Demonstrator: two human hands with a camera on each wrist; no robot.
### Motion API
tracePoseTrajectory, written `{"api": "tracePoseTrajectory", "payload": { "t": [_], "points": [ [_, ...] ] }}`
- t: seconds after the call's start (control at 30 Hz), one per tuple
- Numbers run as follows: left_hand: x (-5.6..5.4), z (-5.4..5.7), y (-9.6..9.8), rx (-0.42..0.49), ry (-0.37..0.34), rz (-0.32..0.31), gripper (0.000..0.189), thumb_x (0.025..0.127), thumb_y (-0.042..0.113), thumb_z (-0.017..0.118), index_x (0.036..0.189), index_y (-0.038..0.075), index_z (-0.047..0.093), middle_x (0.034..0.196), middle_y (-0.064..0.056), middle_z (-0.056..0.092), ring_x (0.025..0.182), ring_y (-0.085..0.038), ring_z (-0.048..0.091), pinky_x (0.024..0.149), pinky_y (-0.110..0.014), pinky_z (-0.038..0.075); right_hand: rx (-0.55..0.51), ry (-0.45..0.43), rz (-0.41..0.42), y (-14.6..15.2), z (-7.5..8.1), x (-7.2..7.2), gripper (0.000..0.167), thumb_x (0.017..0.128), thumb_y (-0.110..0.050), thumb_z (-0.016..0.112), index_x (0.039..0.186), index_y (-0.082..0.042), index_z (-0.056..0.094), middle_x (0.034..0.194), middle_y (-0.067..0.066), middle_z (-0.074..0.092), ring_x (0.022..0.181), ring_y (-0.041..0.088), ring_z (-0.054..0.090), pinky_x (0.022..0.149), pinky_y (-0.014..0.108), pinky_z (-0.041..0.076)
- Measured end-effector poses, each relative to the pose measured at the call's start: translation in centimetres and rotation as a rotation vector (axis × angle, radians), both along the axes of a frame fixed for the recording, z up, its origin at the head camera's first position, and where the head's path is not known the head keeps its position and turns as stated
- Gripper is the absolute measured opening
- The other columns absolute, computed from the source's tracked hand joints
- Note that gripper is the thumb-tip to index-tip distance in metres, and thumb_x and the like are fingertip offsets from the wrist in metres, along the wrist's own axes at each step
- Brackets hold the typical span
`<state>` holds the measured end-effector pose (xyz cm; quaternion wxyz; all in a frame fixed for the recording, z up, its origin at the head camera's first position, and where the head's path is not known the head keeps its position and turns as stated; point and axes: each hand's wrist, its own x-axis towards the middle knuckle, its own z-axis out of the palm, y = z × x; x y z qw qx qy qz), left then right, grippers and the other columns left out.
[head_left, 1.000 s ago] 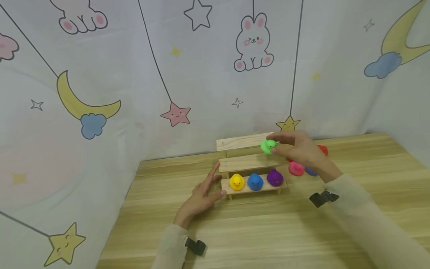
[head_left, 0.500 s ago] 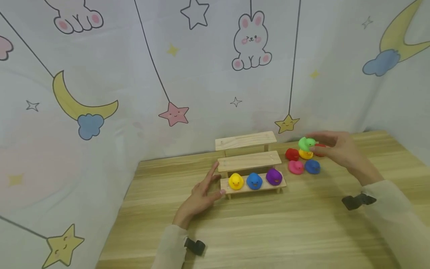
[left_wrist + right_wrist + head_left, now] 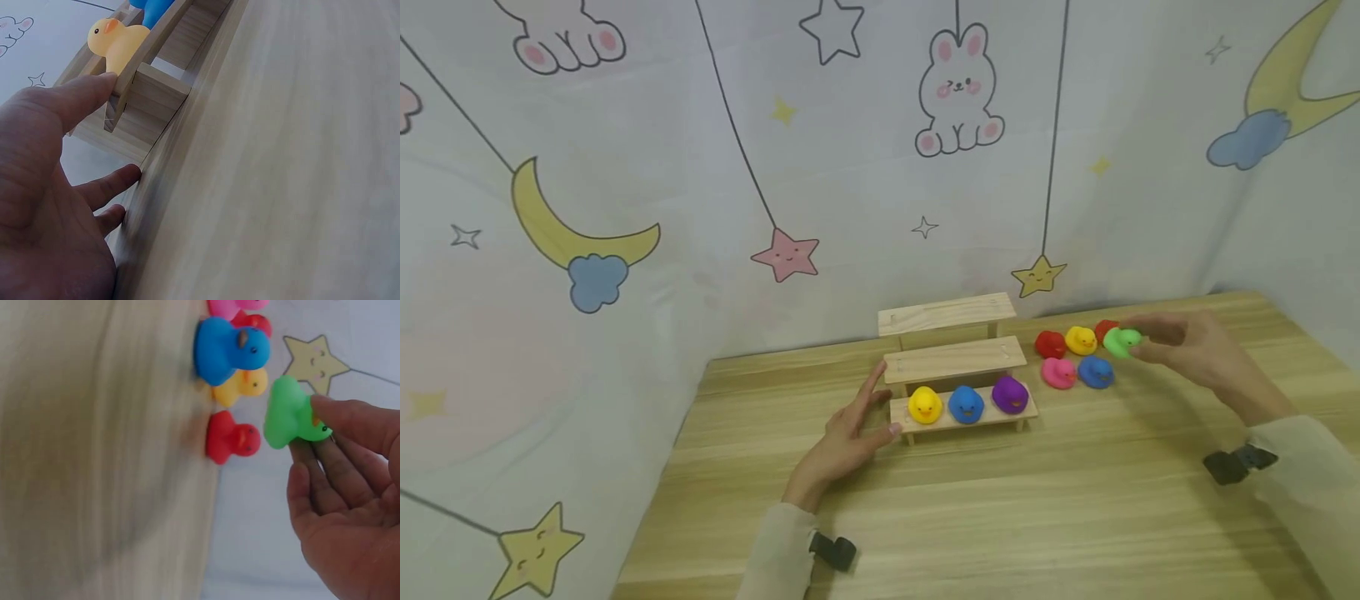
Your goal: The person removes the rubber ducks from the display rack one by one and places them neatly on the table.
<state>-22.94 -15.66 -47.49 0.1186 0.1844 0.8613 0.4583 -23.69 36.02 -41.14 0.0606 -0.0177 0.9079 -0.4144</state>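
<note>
Between thumb and fingers, my right hand (image 3: 1195, 350) pinches a green rubber duck (image 3: 287, 414), raised over the table beside a red duck (image 3: 232, 437). My left hand (image 3: 844, 429) rests at the left end of a three-step wooden stand (image 3: 955, 360), fingers spread. In the left wrist view its thumb touches the end of the lowest step near a yellow duck (image 3: 117, 45). That step also carries a blue duck (image 3: 966, 405) and a purple duck (image 3: 1011, 395) in the head view. The upper two steps hold nothing.
Right of the stand several loose ducks sit on the wooden table (image 3: 970, 533): a red one (image 3: 1050, 344), a yellow one (image 3: 1082, 340), a pink one (image 3: 1059, 373) and a blue one (image 3: 1097, 372). A patterned cloth (image 3: 850, 167) hangs behind.
My right hand has carried the green duck from over the stand's upper steps rightward to the loose ducks, then lower and farther right. The left hand stays at the stand.
</note>
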Motion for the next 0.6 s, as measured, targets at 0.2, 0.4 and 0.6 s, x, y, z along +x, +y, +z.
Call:
{"api": "tracePoseTrajectory", "payload": {
  "t": [0.2, 0.4, 0.6],
  "points": [
    [0.0, 0.0, -0.1, -0.008, 0.003, 0.007, 0.095, 0.104, 0.037, 0.070, 0.166, 0.061, 0.003, 0.172, -0.008, 0.045, 0.167, -0.041, 0.023, 0.132, -0.073, -0.006, 0.062, 0.031, 0.020, 0.5, -1.5, 0.0, 0.056, 0.103, -0.030, 0.074, 0.152, -0.005, 0.058, 0.161, 0.030, 0.051, 0.146, 0.058, 0.048, 0.112, 0.075, 0.044],
    [-0.1, 0.0, -0.1, -0.002, 0.007, -0.007, 0.095, 0.104, 0.036, 0.069, 0.167, 0.059, 0.002, 0.172, -0.008, 0.044, 0.167, -0.040, 0.025, 0.131, -0.074, -0.006, 0.130, 0.095, 0.055, 0.7, -3.3, 0.1, 0.046, 0.102, -0.017, 0.073, 0.145, -0.001, 0.064, 0.152, 0.034, 0.058, 0.138, 0.060, 0.054, 0.109, 0.073, 0.049],
    [-0.1, -0.1, 0.0, -0.005, 0.008, -0.007, 0.095, 0.104, 0.037, 0.069, 0.167, 0.060, 0.002, 0.172, -0.007, 0.045, 0.167, -0.040, 0.025, 0.131, -0.073, -0.004, 0.102, 0.048, 0.024, 0.4, -3.1, 0.3, 0.056, 0.105, -0.032, 0.070, 0.152, -0.006, 0.057, 0.162, 0.032, 0.049, 0.144, 0.063, 0.045, 0.111, 0.078, 0.042]
  ]
}}
